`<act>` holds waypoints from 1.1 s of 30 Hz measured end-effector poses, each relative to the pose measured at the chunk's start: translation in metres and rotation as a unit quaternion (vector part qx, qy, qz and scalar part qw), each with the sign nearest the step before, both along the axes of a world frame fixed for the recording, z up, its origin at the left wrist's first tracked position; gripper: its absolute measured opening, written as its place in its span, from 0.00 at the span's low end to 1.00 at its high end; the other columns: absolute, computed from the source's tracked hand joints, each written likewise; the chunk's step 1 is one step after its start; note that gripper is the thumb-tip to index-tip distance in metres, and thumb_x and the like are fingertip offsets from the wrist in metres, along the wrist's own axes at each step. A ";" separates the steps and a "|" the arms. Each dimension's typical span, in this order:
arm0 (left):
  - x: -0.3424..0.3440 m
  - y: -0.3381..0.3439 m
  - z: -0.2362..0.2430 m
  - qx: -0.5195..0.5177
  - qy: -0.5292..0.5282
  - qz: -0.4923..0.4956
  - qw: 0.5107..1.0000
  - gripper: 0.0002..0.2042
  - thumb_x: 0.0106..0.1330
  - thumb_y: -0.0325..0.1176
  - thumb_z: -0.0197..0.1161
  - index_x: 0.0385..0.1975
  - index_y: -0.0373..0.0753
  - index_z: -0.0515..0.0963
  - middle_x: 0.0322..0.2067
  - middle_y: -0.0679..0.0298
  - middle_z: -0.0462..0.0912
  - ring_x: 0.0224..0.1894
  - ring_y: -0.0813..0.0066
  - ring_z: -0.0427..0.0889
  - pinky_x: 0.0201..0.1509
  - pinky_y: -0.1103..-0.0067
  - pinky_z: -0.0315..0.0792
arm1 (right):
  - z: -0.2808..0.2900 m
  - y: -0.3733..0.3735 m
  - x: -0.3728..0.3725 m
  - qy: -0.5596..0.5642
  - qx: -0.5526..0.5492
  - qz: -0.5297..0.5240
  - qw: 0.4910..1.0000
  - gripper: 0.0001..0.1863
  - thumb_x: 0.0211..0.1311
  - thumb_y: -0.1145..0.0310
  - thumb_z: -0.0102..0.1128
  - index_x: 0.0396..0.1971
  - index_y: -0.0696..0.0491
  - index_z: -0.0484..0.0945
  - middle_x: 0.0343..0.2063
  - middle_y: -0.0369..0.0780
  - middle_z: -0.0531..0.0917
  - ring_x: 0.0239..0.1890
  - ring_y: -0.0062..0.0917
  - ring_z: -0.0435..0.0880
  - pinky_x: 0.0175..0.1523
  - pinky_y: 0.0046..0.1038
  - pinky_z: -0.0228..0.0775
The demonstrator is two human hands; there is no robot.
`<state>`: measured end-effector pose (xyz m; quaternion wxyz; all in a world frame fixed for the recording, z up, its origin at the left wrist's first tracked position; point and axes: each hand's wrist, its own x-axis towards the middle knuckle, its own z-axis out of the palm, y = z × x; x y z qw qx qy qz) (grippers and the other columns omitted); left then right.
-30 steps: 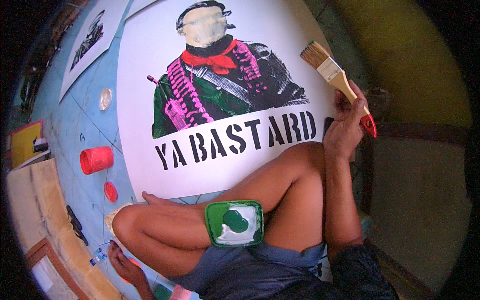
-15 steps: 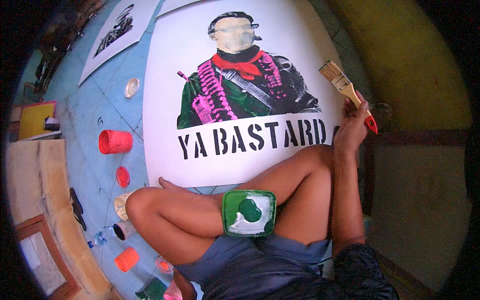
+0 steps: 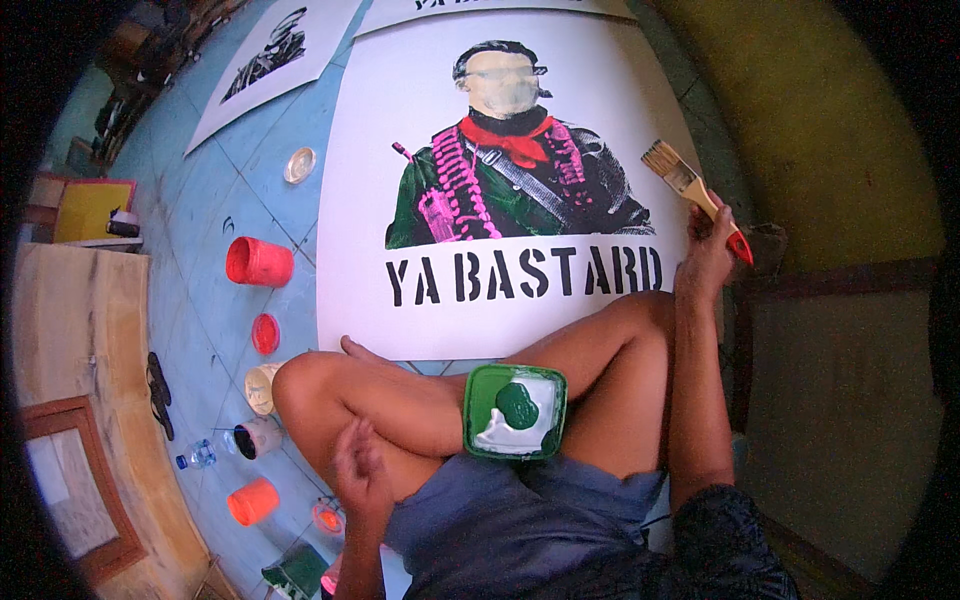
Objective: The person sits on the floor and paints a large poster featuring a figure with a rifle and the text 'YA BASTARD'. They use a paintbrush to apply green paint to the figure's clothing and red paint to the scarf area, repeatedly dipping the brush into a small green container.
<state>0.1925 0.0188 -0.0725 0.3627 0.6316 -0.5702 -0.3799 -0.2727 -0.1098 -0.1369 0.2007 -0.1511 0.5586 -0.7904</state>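
Note:
My right hand (image 3: 708,252), raised at the poster's right edge, is closed round the wooden handle of a flat paintbrush (image 3: 695,192). Its pale bristles point up and left, and the handle's end is red. My left hand (image 3: 362,470) hovers beside my left knee, its fingers smeared by motion. A square green lid (image 3: 482,382) rests between my crossed legs, with white and dark green paint on it. Beyond my legs lies a large white poster (image 3: 350,200). It bears a painted figure with a red scarf, green and black clothing and pink ammunition belts above black stencilled lettering.
Along the left stand or lie a red paint pot (image 3: 260,262), a red lid (image 3: 265,334), a dark paint cup (image 3: 258,438), a clear bottle (image 3: 200,455) and an orange pot (image 3: 252,501). Another print (image 3: 270,75) lies far left. A wall (image 3: 830,150) rises at right.
My left hand has come up from the lower left to beside my left knee. My right hand still holds the brush. The view has shifted, so the poster and pots appear farther right.

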 end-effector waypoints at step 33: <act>-0.082 -0.120 -0.063 0.468 0.154 -0.312 0.812 0.13 0.72 0.35 0.46 0.47 0.37 0.73 0.37 0.66 0.78 0.36 0.79 0.78 0.41 0.78 0.74 | -0.004 -0.011 0.006 -0.099 -0.024 -0.028 0.994 0.17 0.68 0.58 0.52 0.39 0.59 0.77 0.31 0.38 0.81 0.31 0.19 0.80 0.37 0.20 0.72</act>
